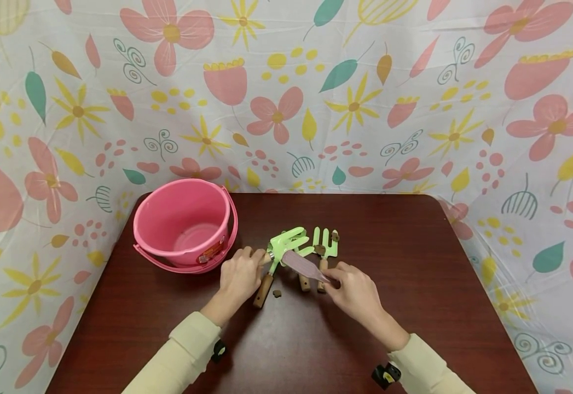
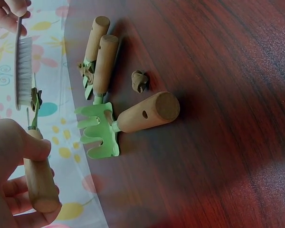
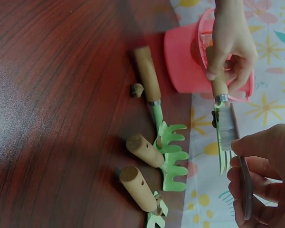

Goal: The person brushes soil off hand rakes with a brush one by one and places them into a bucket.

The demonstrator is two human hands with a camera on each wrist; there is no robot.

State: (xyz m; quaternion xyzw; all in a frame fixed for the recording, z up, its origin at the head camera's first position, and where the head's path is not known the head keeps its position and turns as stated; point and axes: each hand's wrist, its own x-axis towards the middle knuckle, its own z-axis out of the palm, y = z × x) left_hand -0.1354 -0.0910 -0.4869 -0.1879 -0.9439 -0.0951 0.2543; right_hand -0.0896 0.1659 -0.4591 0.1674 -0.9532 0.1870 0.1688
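My left hand (image 1: 241,278) grips the wooden handle (image 2: 39,183) of a green garden fork, held up above the table. In my right hand (image 1: 357,293) is a brush (image 1: 302,266) with pale bristles (image 3: 227,128). Its bristles lie against the fork's green metal. A brown clump (image 3: 214,118) clings to the fork on the side away from the brush. Below on the table lie a green hand rake (image 2: 149,114), a second rake (image 3: 145,149) and a small fork (image 1: 326,243) with brown clumps on it.
A pink bucket (image 1: 168,224) with its handle down stands at the back left, near my left hand. A loose brown clump (image 1: 277,294) lies on the dark wooden table (image 1: 414,262). Behind hangs a flowered cloth (image 1: 286,153).
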